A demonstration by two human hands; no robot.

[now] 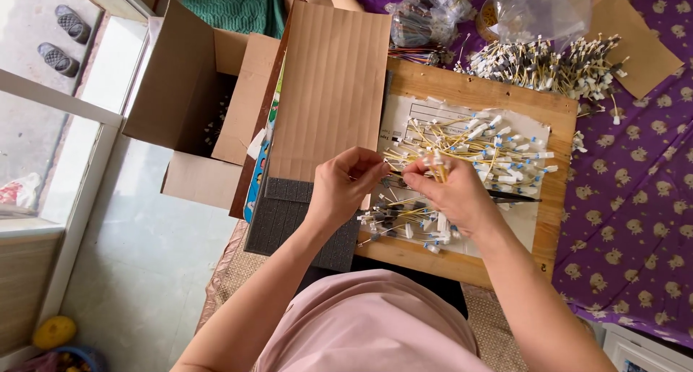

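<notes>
My left hand [345,184] pinches the end of thin yellow wires near the middle of a wooden board [473,87]. My right hand [453,193] grips a small bundle of yellow wires with white connectors [437,166], held upright between its fingers. The two hands nearly touch. Behind them a loose pile of the same yellow wires [484,148] lies on a printed paper sheet [404,115]. A smaller heap of wires [401,220] lies under my hands at the board's near edge.
A corrugated cardboard sheet [332,83] leans left of the board over a dark grey foam pad [289,213]. An open cardboard box [191,90] stands on the tiled floor. More bundled wires [548,65] and clear plastic bags [541,7] lie on a purple patterned cloth [635,199].
</notes>
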